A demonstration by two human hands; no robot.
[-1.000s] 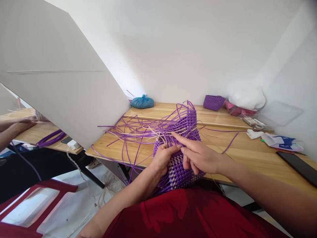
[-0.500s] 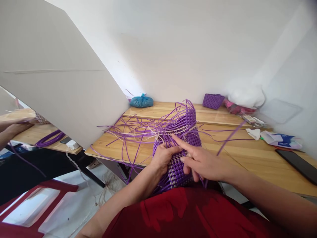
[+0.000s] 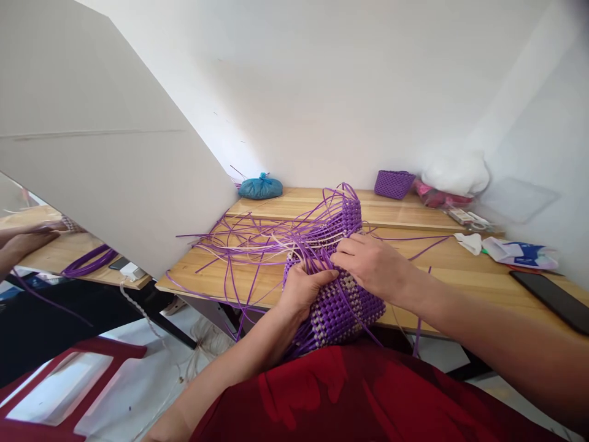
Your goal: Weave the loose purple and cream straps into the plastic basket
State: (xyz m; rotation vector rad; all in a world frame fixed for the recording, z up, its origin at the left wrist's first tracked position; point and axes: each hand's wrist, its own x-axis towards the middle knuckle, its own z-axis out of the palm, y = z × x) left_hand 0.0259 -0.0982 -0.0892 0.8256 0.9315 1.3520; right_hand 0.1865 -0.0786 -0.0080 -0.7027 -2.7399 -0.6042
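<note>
A half-woven basket (image 3: 329, 319) of purple and cream plastic strips leans between my lap and the table edge. My left hand (image 3: 304, 288) is closed on its rim, thumb on top, where loose strips (image 3: 257, 245) fan out to the left over the table. Against the woven side, my right hand (image 3: 368, 264) is closed in a pinch at the rim, close to the left thumb. A purple strip appears to run from its fingertips, which are partly hidden. One more purple strip hangs down across the basket's front.
On the wooden table (image 3: 414, 215) stand a blue tied bag (image 3: 261, 186), a small purple woven basket (image 3: 394, 184) and a white bag (image 3: 455, 175). A phone (image 3: 550, 301) lies at right. Left of a grey partition (image 3: 92, 123) are a co-worker's hands (image 3: 27, 242) and a purple strip coil (image 3: 89, 262).
My right hand has gone from a pointing shape with the index finger stretched to a closed pinch at the rim. My left hand keeps its hold on the basket.
</note>
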